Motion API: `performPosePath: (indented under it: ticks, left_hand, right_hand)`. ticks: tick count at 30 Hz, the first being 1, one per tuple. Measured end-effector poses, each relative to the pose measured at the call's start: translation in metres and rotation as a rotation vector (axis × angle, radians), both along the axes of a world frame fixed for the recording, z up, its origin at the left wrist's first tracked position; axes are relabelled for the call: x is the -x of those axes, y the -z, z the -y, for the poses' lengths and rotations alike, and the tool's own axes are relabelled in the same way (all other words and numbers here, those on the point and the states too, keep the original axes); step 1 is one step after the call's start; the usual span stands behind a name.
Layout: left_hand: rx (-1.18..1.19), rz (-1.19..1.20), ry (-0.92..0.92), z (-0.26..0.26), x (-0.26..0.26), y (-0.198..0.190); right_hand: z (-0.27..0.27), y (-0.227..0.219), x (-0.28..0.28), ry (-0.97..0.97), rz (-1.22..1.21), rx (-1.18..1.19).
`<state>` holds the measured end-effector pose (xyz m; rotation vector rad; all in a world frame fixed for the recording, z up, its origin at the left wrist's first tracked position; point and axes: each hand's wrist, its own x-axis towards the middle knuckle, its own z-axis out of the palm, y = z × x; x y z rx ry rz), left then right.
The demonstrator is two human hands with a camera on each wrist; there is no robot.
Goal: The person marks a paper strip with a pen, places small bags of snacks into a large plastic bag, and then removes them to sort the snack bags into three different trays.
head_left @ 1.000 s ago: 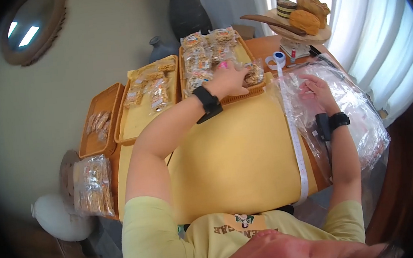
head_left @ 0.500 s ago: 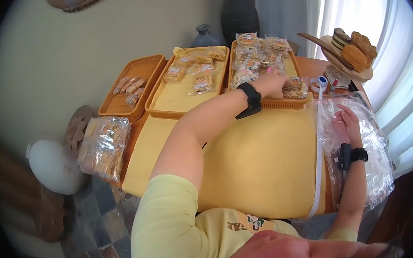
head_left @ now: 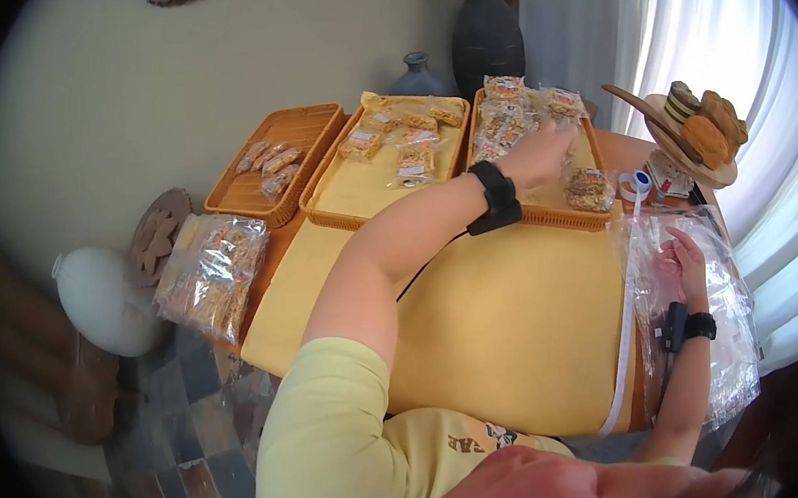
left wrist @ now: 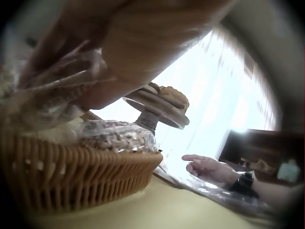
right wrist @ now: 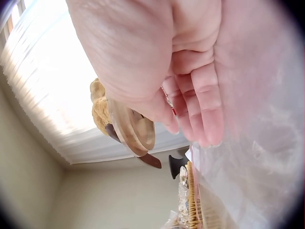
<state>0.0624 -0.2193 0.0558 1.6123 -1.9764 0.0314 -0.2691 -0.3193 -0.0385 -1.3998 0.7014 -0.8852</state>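
My left hand (head_left: 544, 153) is over the right-hand wicker basket (head_left: 566, 219). In the left wrist view its fingers curl round a clear-wrapped packet (left wrist: 62, 88), partly hidden by the hand. A nutty, round-looking wrapped packet (head_left: 589, 189) lies at the basket's front right corner, apart from the hand. My right hand (head_left: 687, 269) is at the clear plastic bags (head_left: 724, 314), with its fingers loosely bent and nothing seen between them in the right wrist view (right wrist: 190, 95). Other wrapped packets (head_left: 504, 122) lie piled at the basket's back left.
To the left stand a middle basket (head_left: 334, 219) and a left basket (head_left: 276, 122), both with packets. A larger bagged stack (head_left: 214, 272) is at the table's left edge. A tape measure (head_left: 629, 323) runs beside the yellow mat (head_left: 503, 335). A bread stand (head_left: 713, 171) is back right.
My left hand has moved off the round packet and deeper into the basket. That packet now lies free at the corner. The right hand keeps its place at the bags; the head view has shifted.
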Motion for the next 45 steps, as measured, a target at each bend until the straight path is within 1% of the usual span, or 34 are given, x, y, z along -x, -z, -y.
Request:
performPosePath:
  ticks: [2, 3, 5, 7, 9, 10, 11, 13, 15, 17, 19, 20, 21, 22, 24, 25, 27, 28, 29, 30, 31, 32, 34, 35, 36, 37, 38, 40, 41, 43, 45]
  left_hand:
    - [-0.12, -0.204, 0.104, -0.006, -0.022, -0.03]
    - [-0.178, -0.411, 0.16, -0.017, -0.037, -0.043]
    - [-0.057, -0.525, 0.067, -0.046, -0.066, -0.062]
    - [-0.034, -0.811, 0.046, -0.069, -0.121, -0.061]
    - [0.096, -0.662, -0.223, -0.104, -0.177, -0.059]
    - [0.106, -0.54, -0.409, -0.124, -0.205, -0.058]
    - [0.115, -0.415, -0.592, -0.145, -0.231, -0.054]
    - [0.115, -0.064, -0.957, -0.182, -0.275, -0.044]
    - [0.161, 0.227, -1.123, -0.219, -0.305, -0.029]
    - [0.168, 0.378, -1.197, -0.249, -0.356, 0.002]
    - [-0.032, 0.252, -1.228, -0.271, -0.376, 0.013]
    - [-0.093, 0.217, -1.167, -0.27, -0.361, 0.014]
    - [-0.155, 0.187, -1.095, -0.267, -0.34, 0.005]
    - [-0.175, 0.146, -1.08, -0.253, -0.33, 0.0]
    - [-0.24, 0.223, -1.072, -0.212, -0.337, -0.004]
    - [-0.239, 0.226, -1.026, -0.185, -0.317, -0.008]
    - [-0.044, 0.235, -0.63, -0.134, -0.24, -0.019]
    - [-0.032, 0.032, -0.443, -0.111, -0.202, -0.017]
    - [-0.047, 0.01, -0.288, -0.091, -0.154, -0.018]
    - [-0.058, -0.09, -0.114, -0.07, -0.116, -0.011]
    - [-0.075, 0.04, -0.026, -0.052, -0.081, -0.009]
    - [-0.203, 0.04, 0.064, -0.04, -0.047, -0.015]
    - [-0.096, 0.115, 0.219, 0.005, -0.008, 0.016]
    - [-0.097, 0.118, 0.227, 0.021, 0.007, 0.028]
    - [-0.105, 0.051, 0.287, 0.034, 0.021, 0.038]
    - [-0.113, -0.016, 0.345, 0.045, 0.029, 0.046]
    - [-0.117, -0.011, 0.349, 0.053, 0.031, 0.05]
    - [-0.31, -0.201, 0.332, 0.07, 0.034, 0.056]
    - [-0.316, -0.198, 0.334, 0.073, 0.035, 0.054]
    - [-0.408, -0.267, 0.316, 0.073, 0.028, 0.05]
    - [-0.463, -0.243, 0.307, 0.06, 0.029, 0.035]
  right_hand:
    - [0.001, 0.0, 0.001, 0.015, -0.026, 0.003]
    - [0.0, -0.001, 0.001, 0.009, -0.029, 0.012]
    - [0.001, 0.0, 0.002, 0.009, -0.029, 0.012]
    - [-0.001, -0.001, 0.002, 0.018, -0.025, 0.01]
    - [-0.004, -0.005, 0.0, 0.016, -0.036, 0.028]
    - [-0.005, -0.004, 0.0, 0.014, -0.037, 0.027]
    - [-0.004, -0.004, 0.001, 0.035, -0.06, 0.033]
    - [-0.003, -0.004, 0.0, 0.054, -0.086, 0.037]
    - [-0.004, -0.005, 0.0, 0.018, -0.043, 0.013]
    - [0.0, -0.002, 0.0, 0.012, -0.039, -0.001]
    - [-0.001, 0.0, 0.002, 0.028, -0.065, 0.018]
    - [-0.004, -0.002, 0.001, 0.054, -0.1, 0.047]
    - [-0.006, -0.005, 0.0, 0.063, -0.126, 0.064]
    - [-0.005, -0.002, 0.001, 0.049, -0.097, 0.077]
    - [-0.013, -0.009, -0.003, 0.053, -0.066, 0.029]
    - [-0.013, -0.01, -0.003, 0.042, -0.048, 0.022]
    - [-0.012, -0.009, -0.003, 0.051, -0.043, 0.027]
    - [-0.011, -0.009, -0.003, 0.037, -0.041, 0.027]
    - [-0.011, -0.009, -0.004, 0.047, -0.041, 0.029]
    - [-0.01, -0.009, -0.004, 0.035, -0.023, 0.018]
    - [-0.011, -0.009, -0.004, 0.023, -0.005, 0.004]
    - [-0.012, -0.011, -0.004, 0.033, -0.004, 0.005]
    - [-0.014, -0.012, -0.005, 0.033, 0.018, -0.018]
    - [-0.014, -0.012, -0.005, 0.041, 0.021, -0.019]
    - [-0.014, -0.012, -0.004, 0.04, 0.026, -0.018]
    - [-0.013, -0.011, -0.004, 0.038, 0.031, -0.017]
    - [-0.014, -0.011, -0.005, 0.042, 0.036, -0.02]
    - [-0.015, -0.012, -0.005, 0.046, 0.054, -0.038]
    - [-0.014, -0.012, -0.004, 0.049, 0.058, -0.043]
    - [-0.013, -0.009, -0.004, 0.017, 0.057, -0.03]
    - [-0.01, -0.006, -0.005, 0.015, 0.066, -0.031]
